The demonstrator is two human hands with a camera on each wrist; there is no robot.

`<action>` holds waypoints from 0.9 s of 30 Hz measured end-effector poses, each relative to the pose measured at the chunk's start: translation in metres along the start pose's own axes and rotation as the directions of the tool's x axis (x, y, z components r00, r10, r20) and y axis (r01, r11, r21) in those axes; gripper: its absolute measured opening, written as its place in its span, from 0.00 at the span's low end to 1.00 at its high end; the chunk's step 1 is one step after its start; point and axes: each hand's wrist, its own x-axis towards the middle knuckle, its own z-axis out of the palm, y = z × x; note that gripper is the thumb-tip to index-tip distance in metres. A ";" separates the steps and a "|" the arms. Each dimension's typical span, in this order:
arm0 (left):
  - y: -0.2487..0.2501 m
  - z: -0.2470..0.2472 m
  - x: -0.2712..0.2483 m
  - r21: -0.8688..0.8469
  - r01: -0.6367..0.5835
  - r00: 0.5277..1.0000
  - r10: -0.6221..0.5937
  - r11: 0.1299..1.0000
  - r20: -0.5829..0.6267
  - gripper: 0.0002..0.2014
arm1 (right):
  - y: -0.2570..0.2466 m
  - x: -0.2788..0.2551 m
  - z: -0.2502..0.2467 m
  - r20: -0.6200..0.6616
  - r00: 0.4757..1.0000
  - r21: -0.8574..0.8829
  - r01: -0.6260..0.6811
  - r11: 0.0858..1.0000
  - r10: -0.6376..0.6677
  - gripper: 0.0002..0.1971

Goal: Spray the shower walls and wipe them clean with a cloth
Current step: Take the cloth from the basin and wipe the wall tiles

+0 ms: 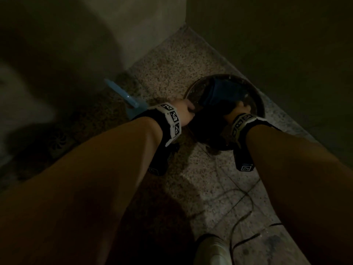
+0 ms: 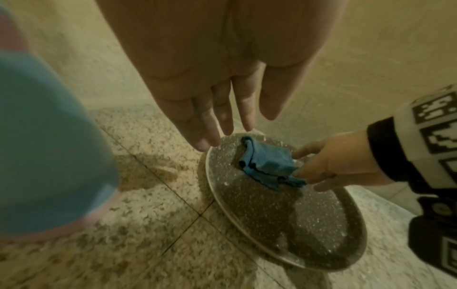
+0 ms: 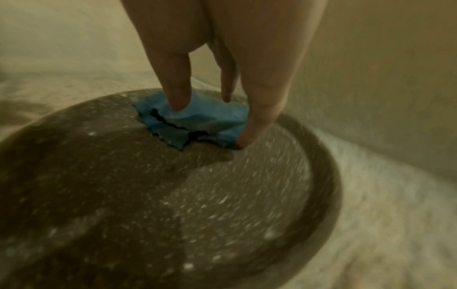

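A blue cloth [image 1: 219, 90] [image 2: 267, 162] [image 3: 207, 119] lies folded in a round, wet, dark basin [image 1: 256, 100] [image 2: 210, 176] [image 3: 329, 185] on the speckled floor in the shower corner. My right hand [image 1: 240, 109] [image 2: 329, 162] [image 3: 259, 97] reaches into the basin and pinches the cloth's near edge between thumb and fingertips. With its fingers straight and holding nothing, my left hand [image 1: 184, 109] [image 2: 222, 121] hovers at the basin's left rim. A light blue spray bottle [image 1: 122, 94] [image 2: 49, 146] stands on the floor just left of that hand.
Pale walls [image 1: 145, 25] meet in a corner right behind the basin. A floor drain [image 1: 59, 142] sits to the left in shadow. A thin cable [image 1: 242, 211] loops over the floor near me, beside a pale rounded object [image 1: 210, 249].
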 end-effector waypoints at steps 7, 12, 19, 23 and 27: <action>-0.002 0.006 0.012 -0.013 0.020 1.000 -0.020 1.000 0.023 0.19 | 0.003 0.023 0.010 -0.026 0.993 0.167 -0.111 0.980 0.117 0.40; -0.001 0.008 0.016 0.011 0.023 0.999 -0.023 1.000 0.036 0.18 | 0.003 0.021 0.004 -0.072 0.997 0.092 -0.018 0.996 0.024 0.31; -0.006 0.008 0.019 -0.025 0.047 0.998 -0.046 0.999 0.038 0.17 | -0.011 0.015 0.005 -0.150 0.987 -0.083 0.043 0.996 -0.055 0.36; -0.011 0.005 0.022 -0.056 0.062 0.997 -0.059 0.996 0.052 0.16 | -0.026 0.020 0.011 -0.080 0.983 -0.164 0.150 0.975 -0.164 0.39; -0.013 0.009 0.029 -0.102 0.065 0.995 -0.057 0.993 0.080 0.17 | -0.031 0.023 0.016 -0.119 0.979 -0.194 0.144 0.971 -0.168 0.43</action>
